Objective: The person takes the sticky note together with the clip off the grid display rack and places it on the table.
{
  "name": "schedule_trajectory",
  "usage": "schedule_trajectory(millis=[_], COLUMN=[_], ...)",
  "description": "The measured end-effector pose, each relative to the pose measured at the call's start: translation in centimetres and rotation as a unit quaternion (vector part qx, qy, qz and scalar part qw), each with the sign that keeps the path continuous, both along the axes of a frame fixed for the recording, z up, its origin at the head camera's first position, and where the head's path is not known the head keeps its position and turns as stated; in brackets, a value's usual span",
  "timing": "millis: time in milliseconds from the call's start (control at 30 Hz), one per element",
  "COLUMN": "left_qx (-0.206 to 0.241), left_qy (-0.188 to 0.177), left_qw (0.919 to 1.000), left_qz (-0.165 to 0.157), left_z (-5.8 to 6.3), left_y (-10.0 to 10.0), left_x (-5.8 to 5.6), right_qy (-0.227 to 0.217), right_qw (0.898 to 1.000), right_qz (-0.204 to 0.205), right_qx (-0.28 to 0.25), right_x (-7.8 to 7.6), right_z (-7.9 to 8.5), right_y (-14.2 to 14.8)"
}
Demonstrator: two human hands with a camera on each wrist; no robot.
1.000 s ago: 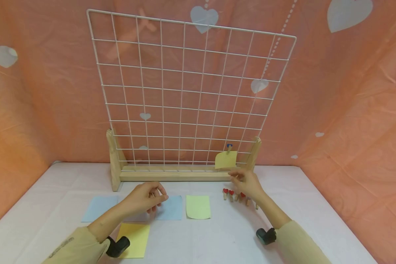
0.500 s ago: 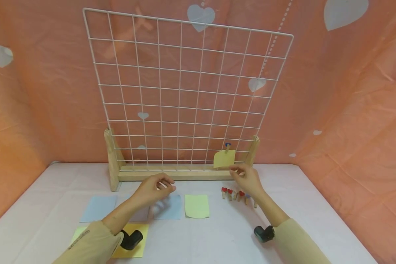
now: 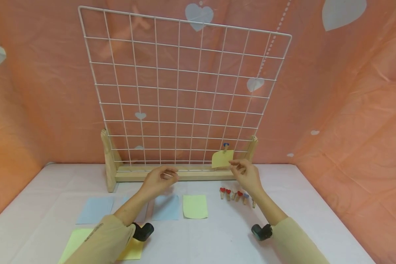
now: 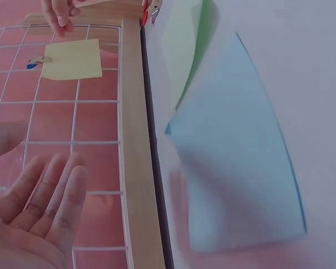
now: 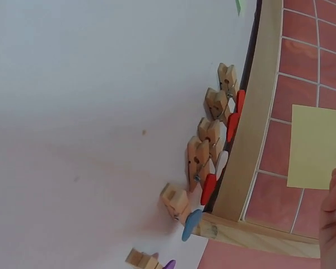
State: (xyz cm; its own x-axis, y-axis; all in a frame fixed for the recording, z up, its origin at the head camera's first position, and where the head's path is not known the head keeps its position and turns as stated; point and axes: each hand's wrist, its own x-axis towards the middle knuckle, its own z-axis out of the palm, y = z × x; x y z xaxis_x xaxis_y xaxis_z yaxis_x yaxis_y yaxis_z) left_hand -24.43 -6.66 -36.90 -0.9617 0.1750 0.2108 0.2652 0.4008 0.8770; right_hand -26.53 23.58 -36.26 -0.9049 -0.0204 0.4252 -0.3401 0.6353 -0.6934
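A yellow sticky note (image 3: 222,159) hangs low on the right of the white wire grid (image 3: 177,88), held by a wooden clothespin (image 3: 226,146) with a blue top. My right hand (image 3: 247,177) has its loosely bent fingertips right at the note's right edge; in the right wrist view the fingers (image 5: 334,199) overlap its corner. My left hand (image 3: 160,179) hovers before the grid's wooden base, above a blue sticky note (image 3: 166,208). Its relaxed fingers (image 4: 67,207) hold nothing in the left wrist view.
Several clothespins (image 5: 199,159) with coloured tops lie below my right hand. A green note (image 3: 195,206) lies right of the blue one. Another blue note (image 3: 95,210), a pale green note (image 3: 76,242) and a yellow note (image 3: 132,251) lie left, partly under my left forearm.
My left hand has moved right and up toward the grid's base. My right hand has risen slightly, bringing its fingertips to the hanging note's edge. The view has shifted slightly.
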Motion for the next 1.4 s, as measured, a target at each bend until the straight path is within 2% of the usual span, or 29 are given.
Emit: schedule_trajectory(millis=[400, 733, 1100, 1300, 1400], left_qx=[0.037, 0.071, 0.102, 0.121, 0.136], left_qy=[-0.013, -0.007, 0.033, 0.069, 0.076], left_qw=[0.9992, 0.9974, 0.9935, 0.9895, 0.9874], left_qz=[0.01, 0.013, 0.039, 0.036, 0.03], left_z=[0.0, -0.3, -0.6, -0.7, -0.5], left_y=[2.4, 4.9, 6.9, 7.8, 8.3], left_x=[-0.7, -1.4, -2.5, -2.9, -3.1], right_qy=[0.009, 0.019, 0.042, 0.06, 0.067], right_qw=[1.0, 0.999, 0.997, 0.996, 0.995], right_qz=[-0.002, -0.012, -0.009, 0.0, 0.008], right_qx=[-0.022, -0.045, -0.066, -0.068, -0.068], right_x=[-0.1, -0.5, -1.0, -1.4, -1.6], right_z=[0.6, 0.9, 1.4, 1.4, 1.5], right_y=[-0.4, -0.5, -1.1, -0.9, -0.9])
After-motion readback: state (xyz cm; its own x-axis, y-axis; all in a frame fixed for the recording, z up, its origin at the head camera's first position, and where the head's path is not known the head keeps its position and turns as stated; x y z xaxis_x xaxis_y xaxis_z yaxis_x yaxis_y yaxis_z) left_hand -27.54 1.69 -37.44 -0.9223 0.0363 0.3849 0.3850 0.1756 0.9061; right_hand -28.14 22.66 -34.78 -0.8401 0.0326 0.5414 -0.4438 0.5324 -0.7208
